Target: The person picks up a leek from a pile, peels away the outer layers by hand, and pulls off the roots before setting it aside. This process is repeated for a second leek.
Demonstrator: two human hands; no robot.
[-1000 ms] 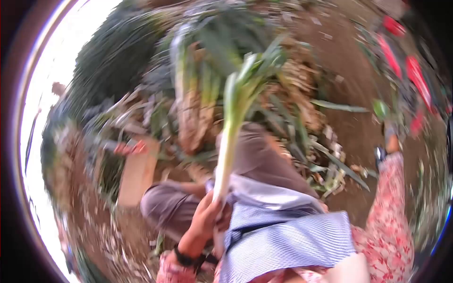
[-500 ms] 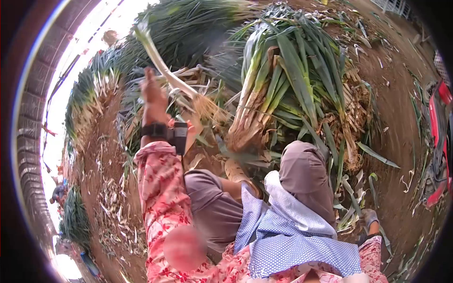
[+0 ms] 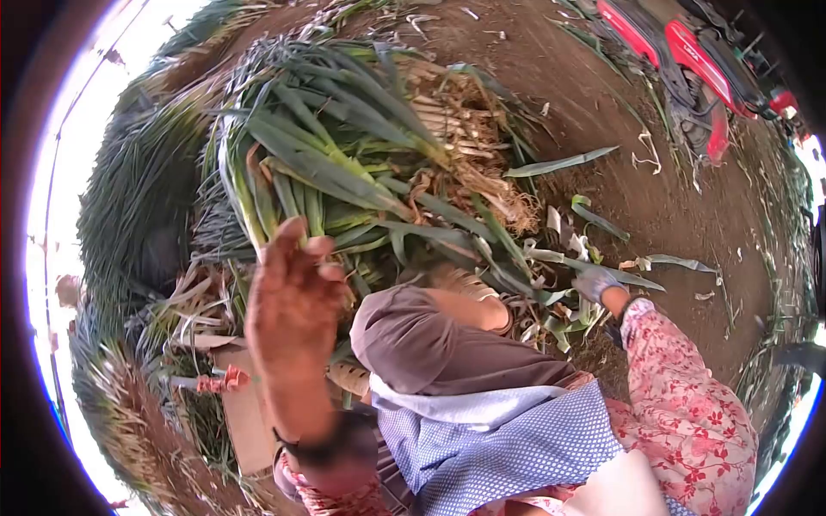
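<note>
My bare left hand (image 3: 297, 322) is raised close to the camera at left centre, a dark band at its wrist. Its fingers are apart and slightly curled, with nothing in them, in front of the lower stalks of a large leek pile (image 3: 344, 163). Roots and pale stalks of that pile show at its right side. On the right, my gloved right hand (image 3: 598, 284) is low near the ground, at a long green leaf (image 3: 632, 277) and peeled scraps. Its fingers are too small and blurred to show whether they grip anything.
More leeks (image 3: 142, 198) are heaped at the left. A piece of cardboard (image 3: 249, 413) and an orange-wrapped rod (image 3: 219, 381) lie at lower left. A red machine (image 3: 705, 64) stands at upper right. My bent knee (image 3: 400, 331) is between my hands.
The view has turned, shifting the pile left and the red machine up. The single leek that was beside my left hand no longer shows there. My left hand looks nearer and larger.
</note>
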